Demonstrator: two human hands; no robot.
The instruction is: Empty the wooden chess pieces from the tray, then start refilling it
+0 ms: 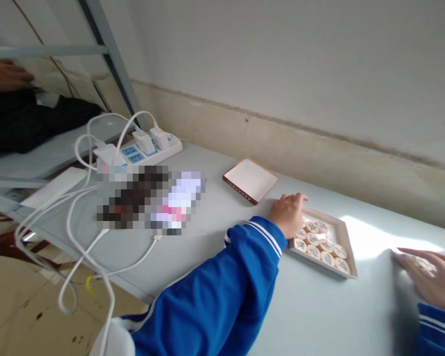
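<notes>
My left hand (pixel 288 215) rests at the left edge of a shallow white box (pixel 350 247), fingers bent over its rim. Inside the box lie several round wooden pieces (pixel 313 238) marked with characters, in rows; the upper left ones are partly covered by my fingers. At the right edge of the view, my right hand (pixel 430 274) is above the table, its fingers curled around pale round pieces (pixel 422 265), blurred and partly hidden.
A dark red box with a white top (pixel 250 179) lies near the wall. Farther left are two pixelated phones (pixel 180 200), a power strip (pixel 137 153) with chargers, and looping white cables (pixel 68 222). Another person's hand (pixel 7 75) shows at the upper left, beyond a metal frame (pixel 113 59).
</notes>
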